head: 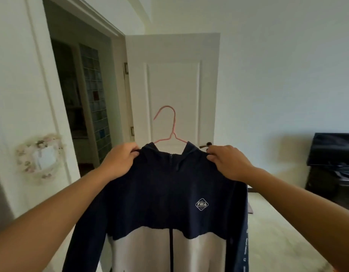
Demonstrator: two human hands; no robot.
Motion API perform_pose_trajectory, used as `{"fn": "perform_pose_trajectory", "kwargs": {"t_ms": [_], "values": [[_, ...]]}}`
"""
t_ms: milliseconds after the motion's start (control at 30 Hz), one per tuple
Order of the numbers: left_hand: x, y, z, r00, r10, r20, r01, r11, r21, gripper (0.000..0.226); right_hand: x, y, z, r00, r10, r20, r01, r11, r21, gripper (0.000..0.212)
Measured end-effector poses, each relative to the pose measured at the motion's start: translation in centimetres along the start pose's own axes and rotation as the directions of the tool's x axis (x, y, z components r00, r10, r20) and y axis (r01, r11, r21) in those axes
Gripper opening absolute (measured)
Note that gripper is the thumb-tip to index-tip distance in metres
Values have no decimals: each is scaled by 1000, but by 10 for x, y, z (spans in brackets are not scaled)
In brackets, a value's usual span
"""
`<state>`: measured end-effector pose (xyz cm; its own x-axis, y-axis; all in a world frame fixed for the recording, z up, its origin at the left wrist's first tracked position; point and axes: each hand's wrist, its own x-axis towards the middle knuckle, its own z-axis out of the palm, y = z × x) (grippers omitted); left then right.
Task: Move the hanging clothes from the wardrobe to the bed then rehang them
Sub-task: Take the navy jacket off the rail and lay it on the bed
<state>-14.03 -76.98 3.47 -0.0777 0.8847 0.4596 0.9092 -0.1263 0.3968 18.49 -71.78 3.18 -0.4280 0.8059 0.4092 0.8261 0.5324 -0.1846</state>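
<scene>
Both your hands pinch the navy hoodie (165, 195) on its pink hanger (170, 130): left hand (120, 160) and right hand (228, 160) each gripping a shoulder.

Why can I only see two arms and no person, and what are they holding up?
The camera is worn on the person's head and looks forward and down, so you see only their own arms, just as you see yours. There is one picture, taken from there.

The left hand and the right hand each pinch a shoulder of a zip-up hooded jacket, dark blue on top and white below, with a small diamond logo on the chest. The jacket hangs on a thin pink hanger, whose hook sticks up free, hooked on nothing.

Behind it stands an open white door. Far right, a dark screen sits on a dark cabinet.
</scene>
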Motion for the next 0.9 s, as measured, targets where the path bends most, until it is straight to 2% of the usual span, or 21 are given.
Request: {"fn": "perform_pose_trajectory", "kwargs": {"t_ms": [267, 500, 700, 900], "values": [[47, 130, 125, 984, 114, 137, -98, 988, -116, 16, -68, 151, -42, 977, 211, 23, -207, 972, -109, 18], [88, 246, 223, 923, 306, 232, -252, 939, -236, 21, -135, 252, -86, 906, 422, -8, -418, 895, -152, 16], [130, 340, 312, 822, 473, 318, -366, 866, -341, 14, -186, 324, -110, 801, 593, -85, -596, 777, -204, 19], [158, 440, 382, 647, 669, 365, -503, 735, -455, 15, -230, 375, -140, 647, 744, -164, -760, 613, -216, 24]]}}
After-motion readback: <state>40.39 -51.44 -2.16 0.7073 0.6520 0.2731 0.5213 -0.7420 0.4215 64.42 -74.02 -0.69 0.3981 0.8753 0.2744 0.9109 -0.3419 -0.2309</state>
